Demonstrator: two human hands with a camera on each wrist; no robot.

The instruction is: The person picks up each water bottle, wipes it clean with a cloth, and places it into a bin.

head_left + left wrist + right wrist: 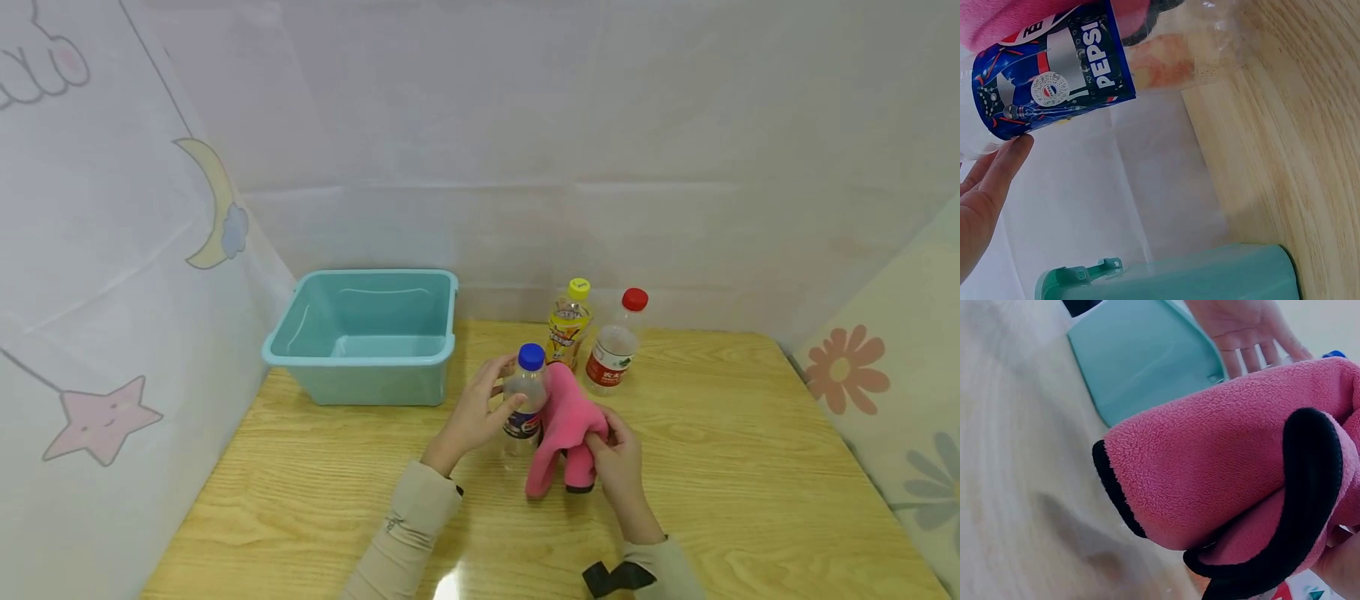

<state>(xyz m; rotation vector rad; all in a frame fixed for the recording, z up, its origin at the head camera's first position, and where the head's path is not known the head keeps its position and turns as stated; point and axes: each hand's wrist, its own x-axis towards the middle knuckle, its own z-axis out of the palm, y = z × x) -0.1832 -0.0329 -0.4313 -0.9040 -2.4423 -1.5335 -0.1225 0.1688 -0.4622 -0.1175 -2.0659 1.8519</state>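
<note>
A blue-capped bottle [522, 423] is upright near the centre of the frame. The left hand [476, 412] reaches it from the left, its grip spread, fingertips touching the bottle's side. Just right of the bottle, the right hand's [621, 468] grip pinches a pink cloth [567, 421] with black edging. Farther up the table [750, 467] stand a yellow-capped bottle [566, 333] and a red-capped bottle [612, 354]; a blue-green tub [375, 385] sits left of centre.

Basin [369, 385] lies left of Pepsi bottle [523, 426]; cloth [572, 417] right.
</note>
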